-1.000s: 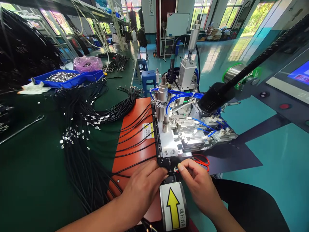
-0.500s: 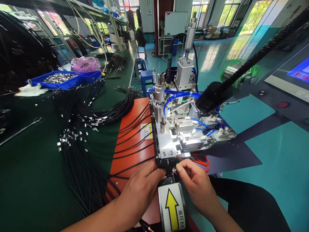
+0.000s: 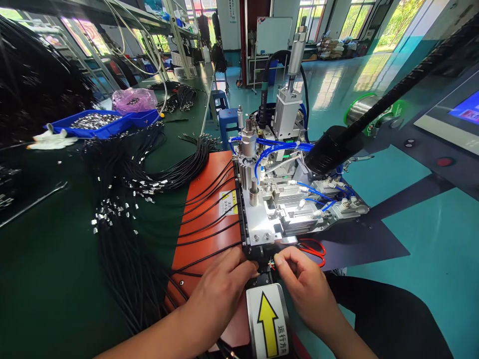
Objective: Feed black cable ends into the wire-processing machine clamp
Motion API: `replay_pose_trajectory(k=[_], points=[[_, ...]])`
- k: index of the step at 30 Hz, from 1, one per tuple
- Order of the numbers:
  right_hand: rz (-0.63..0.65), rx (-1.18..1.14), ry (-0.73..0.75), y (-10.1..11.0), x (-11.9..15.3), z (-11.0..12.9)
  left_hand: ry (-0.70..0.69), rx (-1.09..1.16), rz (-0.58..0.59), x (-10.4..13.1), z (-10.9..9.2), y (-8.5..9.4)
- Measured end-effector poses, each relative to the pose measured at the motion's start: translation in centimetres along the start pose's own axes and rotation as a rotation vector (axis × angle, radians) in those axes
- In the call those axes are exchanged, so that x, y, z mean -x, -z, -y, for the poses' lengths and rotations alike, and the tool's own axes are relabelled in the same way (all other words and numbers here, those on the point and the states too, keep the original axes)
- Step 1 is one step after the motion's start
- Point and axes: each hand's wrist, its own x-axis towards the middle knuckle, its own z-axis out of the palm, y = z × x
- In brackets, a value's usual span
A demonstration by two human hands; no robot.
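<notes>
Barely shifted in 0.5 s: pinching coloured wires [image 3: 271, 264] with the right hand [image 3: 305, 281], just right of the left hand [image 3: 223, 281], curled with hold impossible to tell.

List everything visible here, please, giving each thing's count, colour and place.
Machine: one, silver, centre
Panel: one, orange, left of machine
Arrow plate: one, white and yellow, bottom centre
Thin wires: several, multicoloured, machine's near end
Table: one, dark green, left
Cables: many, black, across panel and table
Tray: at least one, blue, on table
Metal parts: many, silver, in tray
Bag: one, pink, behind tray
Glove: at least one, white, beside tray
Looped handles: two, red, beside machine
Spool: one, silver and green, right
Flexible tube: one, black, upper right
Button: one, red, right
Screen: one, blue, right edge
Whiteboard: one, white, background
Stools: two, blue, beyond panel
Left hand: one, bare, over panel
Right hand: one, bare, at thin wires
</notes>
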Motion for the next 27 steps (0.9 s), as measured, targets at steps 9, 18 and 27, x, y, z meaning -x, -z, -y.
replay_pose_trajectory(k=[9, 18, 27], points=[[0.004, 0.024, -0.002, -0.1, 0.0, -0.2, -0.025, 0.048, 0.031, -0.1, -0.1, 0.4], [-0.009, 0.041, 0.033, -0.3, -0.1, -0.6, -0.082, 0.003, 0.119, -0.2, -0.2, 1.1], [-0.02, -0.034, -0.018, 0.2, 0.2, -0.8, -0.258, -0.068, 0.113, 0.1, 0.3, 1.6]])
